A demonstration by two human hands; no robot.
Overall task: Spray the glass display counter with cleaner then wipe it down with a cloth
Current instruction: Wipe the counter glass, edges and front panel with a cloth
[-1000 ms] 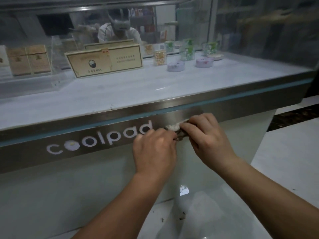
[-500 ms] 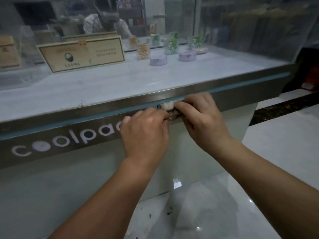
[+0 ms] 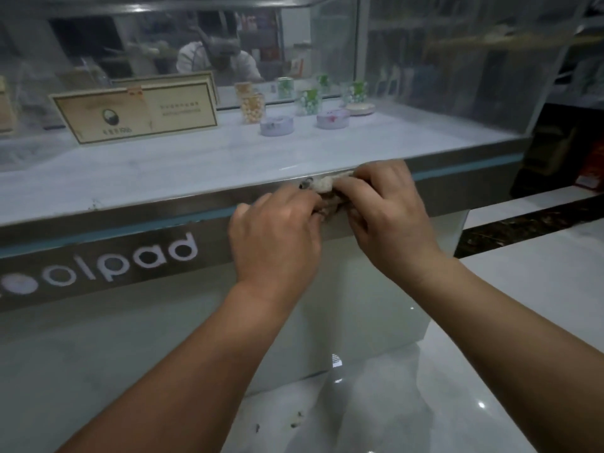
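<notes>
The glass display counter (image 3: 163, 178) fills the upper half of the view, with a steel front rail marked "coolpad" (image 3: 124, 259). A small crumpled whitish cloth (image 3: 322, 184) sits against the rail's top edge. My left hand (image 3: 277, 233) and my right hand (image 3: 389, 210) both grip the cloth, fingers curled round it from either side. Most of the cloth is hidden under my fingers. No spray bottle shows in the view.
Inside the case stand a beige cardboard sign (image 3: 137, 112), small jars of beads (image 3: 251, 107) and round lilac tins (image 3: 277, 125). The glass reflects a person at the back. Glossy white floor (image 3: 539, 289) lies to the right, with a dark stone strip (image 3: 523, 227).
Both hands have lifted the cloth from the front face of the rail, beside the logo, up to the rail's top edge. The view shifted slightly left and closer.
</notes>
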